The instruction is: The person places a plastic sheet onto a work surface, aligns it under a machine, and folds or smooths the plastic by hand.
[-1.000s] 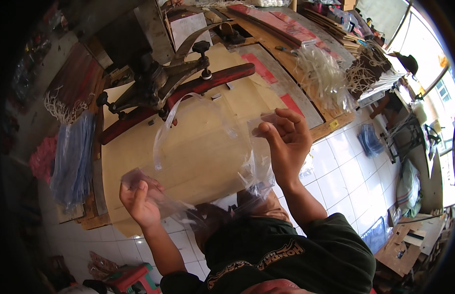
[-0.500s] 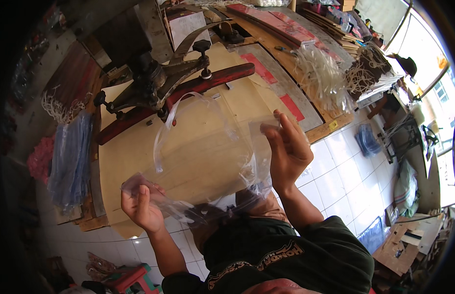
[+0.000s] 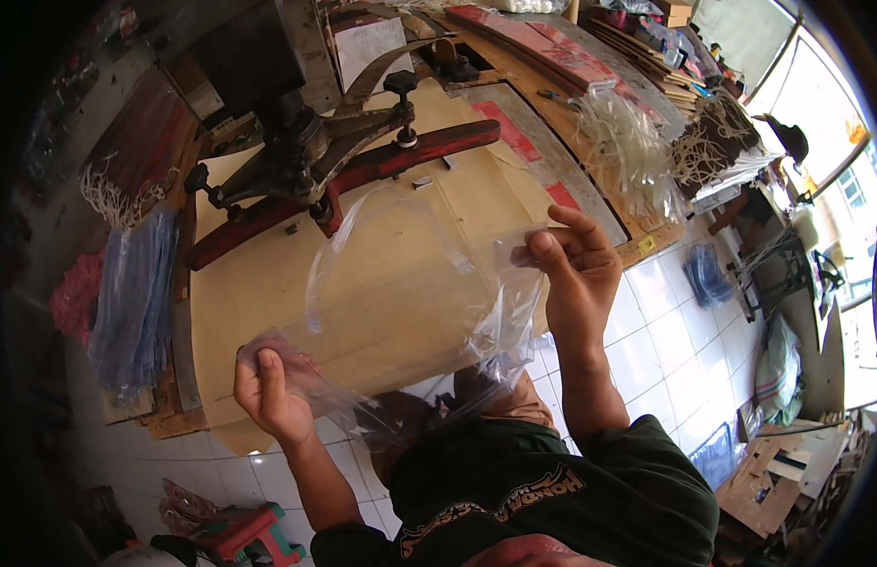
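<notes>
A clear plastic bag (image 3: 400, 331) with a looped, translucent handle (image 3: 327, 248) is stretched between my hands, over the near part of the worktable. My left hand (image 3: 276, 395) pinches one corner between thumb and fingers. At the opposite corner, my right hand (image 3: 582, 269) grips the film between thumb and forefinger, its other fingers raised. The bag's lower part sags in folds toward my body. Beyond it, a press with a dark red bar (image 3: 363, 184) stands above a tan sheet (image 3: 429, 213); small dark scraps lie near the bar.
Bluish plastic bags (image 3: 136, 293) with white cords hang at the table's left edge. A bundle of clear straps (image 3: 622, 146) lies at the right, near red-topped boards (image 3: 552, 52). White floor tiles (image 3: 651, 321) and a red-green stool (image 3: 254, 537) are below.
My right hand has moved slightly right and down, fingers spreading a little more. The bag's handle has settled lower and flatter. The left hand keeps its corner.
</notes>
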Available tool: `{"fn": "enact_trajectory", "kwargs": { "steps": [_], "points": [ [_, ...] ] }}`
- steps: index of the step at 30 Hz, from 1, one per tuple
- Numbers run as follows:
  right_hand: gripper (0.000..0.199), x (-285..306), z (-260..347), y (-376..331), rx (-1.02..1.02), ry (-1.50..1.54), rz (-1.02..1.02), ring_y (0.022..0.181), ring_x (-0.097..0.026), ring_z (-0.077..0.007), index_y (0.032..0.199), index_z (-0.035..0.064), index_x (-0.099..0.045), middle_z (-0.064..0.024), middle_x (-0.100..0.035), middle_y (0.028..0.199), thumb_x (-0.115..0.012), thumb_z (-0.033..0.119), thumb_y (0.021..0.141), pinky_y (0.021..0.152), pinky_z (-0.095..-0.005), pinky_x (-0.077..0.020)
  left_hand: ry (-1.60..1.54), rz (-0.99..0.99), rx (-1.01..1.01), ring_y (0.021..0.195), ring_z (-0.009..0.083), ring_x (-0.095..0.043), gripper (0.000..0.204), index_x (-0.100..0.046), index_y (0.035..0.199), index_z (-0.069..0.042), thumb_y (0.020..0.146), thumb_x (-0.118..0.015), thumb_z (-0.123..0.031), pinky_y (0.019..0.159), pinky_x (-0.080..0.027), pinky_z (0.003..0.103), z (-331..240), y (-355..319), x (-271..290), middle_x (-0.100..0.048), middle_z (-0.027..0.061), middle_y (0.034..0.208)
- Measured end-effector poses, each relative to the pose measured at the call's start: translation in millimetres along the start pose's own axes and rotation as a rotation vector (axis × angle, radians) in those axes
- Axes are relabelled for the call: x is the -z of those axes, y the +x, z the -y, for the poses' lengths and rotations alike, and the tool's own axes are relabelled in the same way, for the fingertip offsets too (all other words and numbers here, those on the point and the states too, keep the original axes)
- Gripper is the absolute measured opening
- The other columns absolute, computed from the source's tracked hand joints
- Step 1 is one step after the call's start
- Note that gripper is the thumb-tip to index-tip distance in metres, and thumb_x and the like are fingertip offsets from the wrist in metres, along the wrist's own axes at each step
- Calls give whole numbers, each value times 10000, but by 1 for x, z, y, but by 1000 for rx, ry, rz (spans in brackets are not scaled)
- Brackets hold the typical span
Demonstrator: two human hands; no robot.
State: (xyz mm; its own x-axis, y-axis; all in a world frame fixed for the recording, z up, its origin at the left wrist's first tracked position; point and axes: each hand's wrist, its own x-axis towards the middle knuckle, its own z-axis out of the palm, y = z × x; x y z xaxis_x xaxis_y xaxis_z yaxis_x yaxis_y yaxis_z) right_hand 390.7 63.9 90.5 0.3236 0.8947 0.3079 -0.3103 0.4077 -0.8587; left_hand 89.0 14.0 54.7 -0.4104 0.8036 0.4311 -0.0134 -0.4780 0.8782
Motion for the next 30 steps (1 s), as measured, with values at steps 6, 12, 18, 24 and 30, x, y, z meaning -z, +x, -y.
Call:
{"fn": "enact_trajectory", "kwargs": {
  "steps": [6, 12, 18, 24, 30],
  "points": [
    [229, 16, -11, 14, -123, -145, 158, 800, -708, -188, 1172, -60, -597, -108, -702, 906, -628, 101, 1012, 774, -307, -582, 41, -24, 36, 549, 124, -520, 199, -576, 932, -10, 1027, -544, -182, 494, -444, 268, -8, 2, -13, -562, 55, 719],
    [134, -5, -18, 9, -75, -177, 55, 689, -643, -127, 1101, 6, -567, -79, -660, 868, -529, 127, 1056, 632, -265, -541, 148, -9, 16, 568, 89, -532, 204, -629, 978, 38, 1028, -547, -142, 517, -428, 224, -2, 11, -19, -603, 51, 751],
    [105, -4, -40, 17, 422, -792, -68, 579, -579, -201, 1089, 8, -564, -98, -630, 752, -515, 77, 1026, 568, -355, -483, 553, 1, -208, 535, 139, -555, 196, -631, 993, 33, 1031, -542, -138, 516, -433, 298, 1, 16, -23, -569, 51, 645],
    [102, -7, -50, 38, 390, -1130, 149, 720, -652, -397, 1078, 45, -560, -194, -670, 811, -545, 51, 977, 623, -476, -484, 879, 112, -97, 586, 379, -589, 165, -589, 940, 19, 1010, -551, -125, 573, -458, 429, 6, 28, -28, -608, 185, 697],
    [98, 1, -59, 45, 203, -1363, 353, 861, -668, -429, 1044, 63, -551, -181, -710, 970, -552, 109, 957, 708, -518, -490, 1138, 148, -102, 692, 401, -651, 141, -601, 924, -2, 973, -587, -134, 605, -476, 490, 29, 21, -33, -654, 183, 743]
  ]
}}
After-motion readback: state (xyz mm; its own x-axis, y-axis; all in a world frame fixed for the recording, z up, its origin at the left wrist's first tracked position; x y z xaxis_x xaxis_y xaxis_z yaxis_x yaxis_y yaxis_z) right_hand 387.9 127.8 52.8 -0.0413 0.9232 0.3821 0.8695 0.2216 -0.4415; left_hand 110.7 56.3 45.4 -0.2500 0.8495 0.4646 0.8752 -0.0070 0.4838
